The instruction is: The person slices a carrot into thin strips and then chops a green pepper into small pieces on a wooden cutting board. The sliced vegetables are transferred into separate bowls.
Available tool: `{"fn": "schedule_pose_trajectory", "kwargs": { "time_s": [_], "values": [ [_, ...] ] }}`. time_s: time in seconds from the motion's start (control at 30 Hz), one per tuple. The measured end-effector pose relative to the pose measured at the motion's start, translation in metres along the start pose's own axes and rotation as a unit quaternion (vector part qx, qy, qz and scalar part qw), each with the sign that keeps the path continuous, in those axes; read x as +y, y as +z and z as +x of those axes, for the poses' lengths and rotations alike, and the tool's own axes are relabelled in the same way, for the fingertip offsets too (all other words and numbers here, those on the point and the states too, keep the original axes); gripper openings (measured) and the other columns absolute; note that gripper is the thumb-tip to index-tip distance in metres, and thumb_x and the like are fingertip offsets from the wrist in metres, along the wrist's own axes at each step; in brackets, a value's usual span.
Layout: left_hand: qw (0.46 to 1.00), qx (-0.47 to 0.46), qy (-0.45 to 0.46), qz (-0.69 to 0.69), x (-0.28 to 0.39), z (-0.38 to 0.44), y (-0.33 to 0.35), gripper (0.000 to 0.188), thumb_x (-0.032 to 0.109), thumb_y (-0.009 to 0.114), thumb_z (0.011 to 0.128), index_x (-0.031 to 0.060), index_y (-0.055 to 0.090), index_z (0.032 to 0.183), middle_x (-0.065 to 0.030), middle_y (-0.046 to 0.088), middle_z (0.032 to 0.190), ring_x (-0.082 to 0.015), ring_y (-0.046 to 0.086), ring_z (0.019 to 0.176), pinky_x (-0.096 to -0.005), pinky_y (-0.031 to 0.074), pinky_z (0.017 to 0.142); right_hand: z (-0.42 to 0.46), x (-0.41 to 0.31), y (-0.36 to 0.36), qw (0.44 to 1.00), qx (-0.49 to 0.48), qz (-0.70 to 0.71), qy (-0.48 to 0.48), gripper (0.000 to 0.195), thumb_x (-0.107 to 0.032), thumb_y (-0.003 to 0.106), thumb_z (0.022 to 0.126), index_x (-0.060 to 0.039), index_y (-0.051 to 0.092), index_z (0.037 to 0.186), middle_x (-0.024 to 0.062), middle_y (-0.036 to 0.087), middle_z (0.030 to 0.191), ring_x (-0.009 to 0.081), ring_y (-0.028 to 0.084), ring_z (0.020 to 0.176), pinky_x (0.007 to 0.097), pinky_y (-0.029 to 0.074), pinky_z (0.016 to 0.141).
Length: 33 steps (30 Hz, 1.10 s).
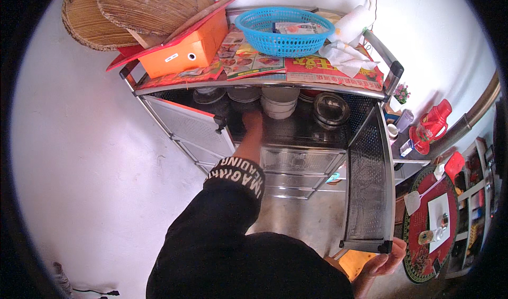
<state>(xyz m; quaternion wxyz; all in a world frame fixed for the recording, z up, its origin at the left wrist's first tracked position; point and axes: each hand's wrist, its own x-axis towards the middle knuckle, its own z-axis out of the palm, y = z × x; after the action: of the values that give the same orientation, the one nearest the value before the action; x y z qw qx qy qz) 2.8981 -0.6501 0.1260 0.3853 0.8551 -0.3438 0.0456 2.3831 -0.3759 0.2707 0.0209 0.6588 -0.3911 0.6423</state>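
My left hand [252, 119], blurred, reaches into a metal cabinet. It is in front of a stack of plates [243, 94] and beside a stack of white bowls [279, 102]; whether it touches or holds anything cannot be told. To the right on the same dark shelf [285, 134] stand stacked metal bowls [331, 108], and more dishes [208, 96] sit at the left. My right hand [387, 257] grips the lower outer corner of the swung-open right mesh door [367, 188], thumb and fingers around its edge. The left door [186, 120] stands ajar.
On the cabinet top are a blue plastic basket [285, 41], an orange box [182, 55], woven trays [147, 5] and a paper roll [353, 23]. At right are a red thermos [436, 118] and a round table [420, 259] with a fly swatter [413, 202] and a jar [426, 237].
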Motion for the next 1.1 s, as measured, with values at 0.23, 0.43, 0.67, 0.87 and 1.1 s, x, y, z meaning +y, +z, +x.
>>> {"fn": "schedule_pose_trajectory", "kwargs": {
  "time_s": [0.23,0.43,0.67,0.87,1.1],
  "values": [
    [0.982,0.083,0.044,0.164,0.032,0.039,-0.041,0.035,0.016,0.055,0.080,0.0040,0.054,0.112,-0.0182,0.056,0.115,-0.0290,0.057,0.103,-0.0431,0.048,0.084,0.006,-0.007,0.013,0.996,0.063,-0.002,0.064,0.043,-0.048,0.044,0.088,-0.0057,0.044,0.076,0.0130,0.050,0.074,0.0232,0.048,0.070,0.0354,0.039,0.060],
    [0.949,0.071,0.204,0.228,0.017,0.052,-0.042,0.044,0.030,0.040,0.088,0.0097,0.047,0.126,-0.0130,0.044,0.133,-0.0295,0.041,0.123,-0.0429,0.038,0.099,0.002,-0.010,0.006,0.993,0.043,0.055,0.092,0.042,-0.045,0.050,0.089,-0.0040,0.044,0.098,0.0205,0.054,0.088,0.0302,0.055,0.076,0.0409,0.046,0.065],
    [0.882,0.125,0.318,0.324,-0.018,0.076,-0.039,0.044,0.028,0.044,0.086,0.0095,0.048,0.126,-0.0135,0.045,0.131,-0.0299,0.040,0.124,-0.0413,0.030,0.105,0.011,0.011,0.005,0.997,-0.014,0.068,-0.013,0.041,-0.044,0.041,0.092,-0.0039,0.044,0.101,0.0198,0.056,0.089,0.0293,0.054,0.076,0.0395,0.045,0.066],
    [0.987,0.030,0.129,0.089,0.026,0.067,-0.034,0.045,0.034,0.045,0.087,0.0106,0.046,0.125,-0.0125,0.049,0.128,-0.0332,0.045,0.118,-0.0440,0.035,0.099,-0.004,0.040,-0.005,0.997,-0.002,0.026,-0.067,0.042,-0.040,0.029,0.095,-0.0023,0.049,0.098,0.0174,0.057,0.088,0.0289,0.054,0.075,0.0398,0.044,0.067],
    [0.987,0.152,0.061,-0.009,0.024,0.090,-0.039,0.044,0.036,0.049,0.086,0.0078,0.048,0.119,-0.0109,0.053,0.116,-0.0302,0.051,0.107,-0.0431,0.044,0.086,0.011,0.028,-0.014,0.996,-0.069,-0.009,-0.058,0.044,-0.042,0.035,0.095,-0.0005,0.048,0.105,0.0202,0.055,0.091,0.0307,0.054,0.080,0.0419,0.044,0.069]
  ]
}}
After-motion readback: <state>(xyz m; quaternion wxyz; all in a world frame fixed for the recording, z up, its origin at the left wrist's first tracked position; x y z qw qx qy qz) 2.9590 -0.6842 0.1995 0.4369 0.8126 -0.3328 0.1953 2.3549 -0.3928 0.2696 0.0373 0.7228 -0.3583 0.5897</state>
